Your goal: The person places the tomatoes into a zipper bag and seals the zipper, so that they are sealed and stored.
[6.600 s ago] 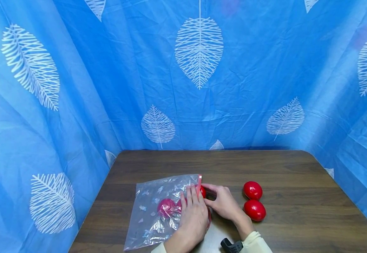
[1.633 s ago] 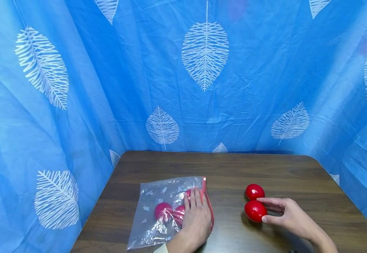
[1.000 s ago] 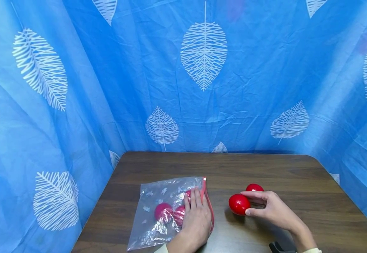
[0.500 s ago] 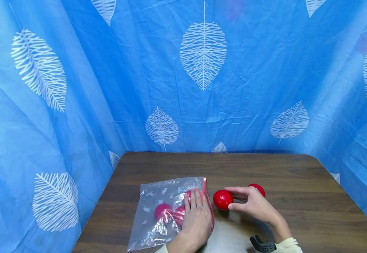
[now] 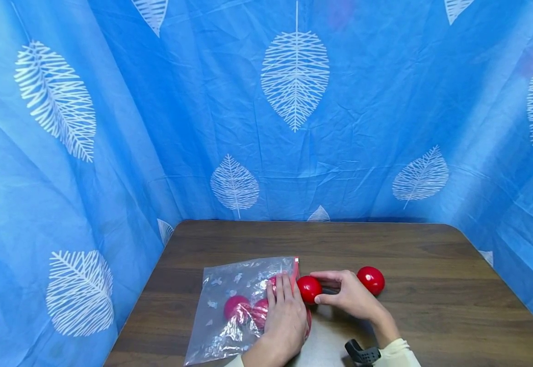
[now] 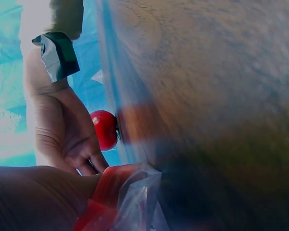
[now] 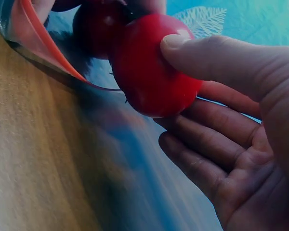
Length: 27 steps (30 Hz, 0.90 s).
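My left hand (image 5: 286, 316) holds the mouth of a clear zip bag (image 5: 218, 278) with a red zip strip (image 6: 113, 185), its fingers straight across the top layer and its thumb hidden in the head view. Several red tomatoes show through the plastic, one tomato (image 5: 237, 308) toward the bag's middle. My right hand (image 5: 351, 295) pinches another tomato (image 5: 309, 290) between thumb and fingers, right at the bag's mouth. In the right wrist view, this tomato (image 7: 154, 67) overlaps a darker tomato (image 7: 98, 29) at the opening. The bag's far-side tomatoes are partly covered by my left fingers.
A single tomato (image 5: 371, 280) lies on the brown wooden table (image 5: 229, 239), just right of my right hand. Around the table hangs a blue curtain (image 5: 358, 153) with white leaf prints. A black wrist device (image 5: 362, 351) sits on my right wrist.
Earlier, two tomatoes lay at the right. My right hand has gripped the nearer one and carried it left to the bag's mouth. My left hand has stayed on the bag.
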Each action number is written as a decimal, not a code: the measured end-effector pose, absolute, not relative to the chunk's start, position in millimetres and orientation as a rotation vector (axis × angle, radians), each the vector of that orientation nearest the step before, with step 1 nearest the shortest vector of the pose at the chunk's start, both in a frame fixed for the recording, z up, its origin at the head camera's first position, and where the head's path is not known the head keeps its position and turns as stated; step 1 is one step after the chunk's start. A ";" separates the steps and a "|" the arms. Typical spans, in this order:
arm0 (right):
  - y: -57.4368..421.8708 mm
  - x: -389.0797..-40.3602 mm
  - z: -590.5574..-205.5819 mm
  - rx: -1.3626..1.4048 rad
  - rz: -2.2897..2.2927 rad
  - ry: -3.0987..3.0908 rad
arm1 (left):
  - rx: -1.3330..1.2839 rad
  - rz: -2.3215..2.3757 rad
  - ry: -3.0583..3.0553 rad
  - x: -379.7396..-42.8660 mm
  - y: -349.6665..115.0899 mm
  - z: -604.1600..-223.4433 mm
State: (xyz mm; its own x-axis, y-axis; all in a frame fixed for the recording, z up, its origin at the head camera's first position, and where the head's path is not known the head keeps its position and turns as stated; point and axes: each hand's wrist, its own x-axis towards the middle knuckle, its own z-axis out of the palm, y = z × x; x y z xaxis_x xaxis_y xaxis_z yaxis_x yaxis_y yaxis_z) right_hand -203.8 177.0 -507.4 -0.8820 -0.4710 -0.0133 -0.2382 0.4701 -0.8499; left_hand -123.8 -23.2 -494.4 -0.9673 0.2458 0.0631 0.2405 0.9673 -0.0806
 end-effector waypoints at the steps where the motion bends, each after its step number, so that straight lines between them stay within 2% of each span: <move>1: 175.9 -203.9 -508.3 -0.611 -1.373 2.470 | -0.376 0.108 -3.042 -124.0 -23.1 -494.6; 16: 166.3 -202.0 -516.1 -0.673 -1.401 2.439 | -0.365 0.115 -3.048 -124.3 -22.0 -496.7; 27: 138.7 -198.8 -522.7 -0.744 -1.342 2.437 | -0.370 0.152 -2.993 -121.3 -21.6 -497.4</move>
